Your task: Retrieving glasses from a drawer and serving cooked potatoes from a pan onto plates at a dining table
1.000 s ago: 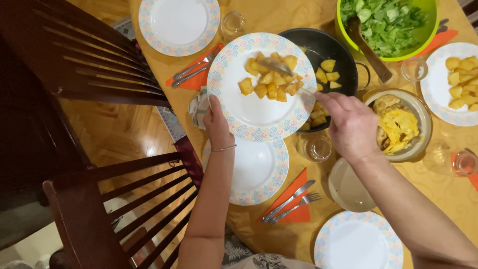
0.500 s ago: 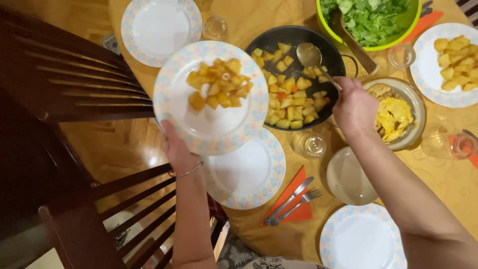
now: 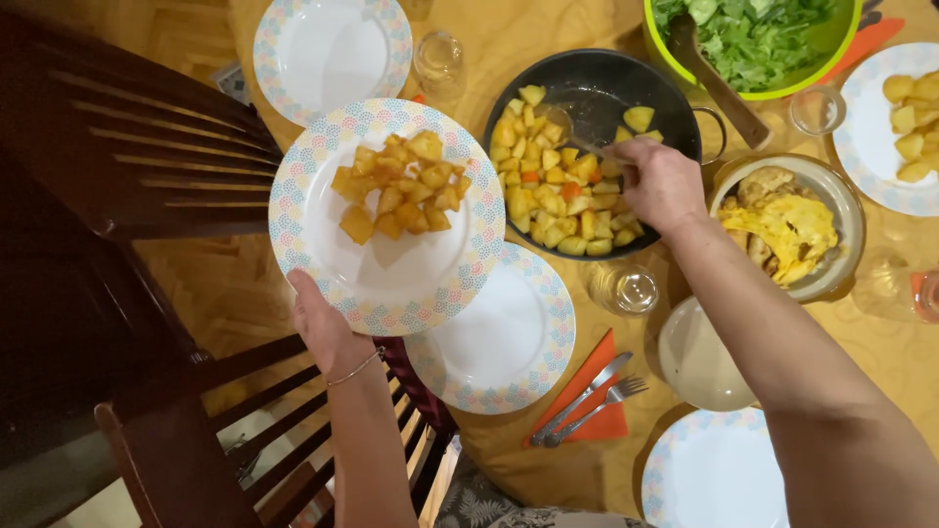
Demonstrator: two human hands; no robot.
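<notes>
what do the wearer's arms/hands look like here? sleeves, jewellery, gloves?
Both forearms are bare, no sleeves in view, no gloves. The left hand has a thin metal bracelet at the wrist. The right hand shows no ring, watch or band that I can make out.

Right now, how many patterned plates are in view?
5: held plate in left hand; empty plate beneath; top-left plate; right-edge plate; bottom plate. Others may lie outside the frame.

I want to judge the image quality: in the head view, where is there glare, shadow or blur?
Head view: the served plate is sharp, its potatoes casting a soft shadow on it; glare shines on the wooden floor; the spoon in the pan looks blurred; the frame edges bend slightly.
</notes>
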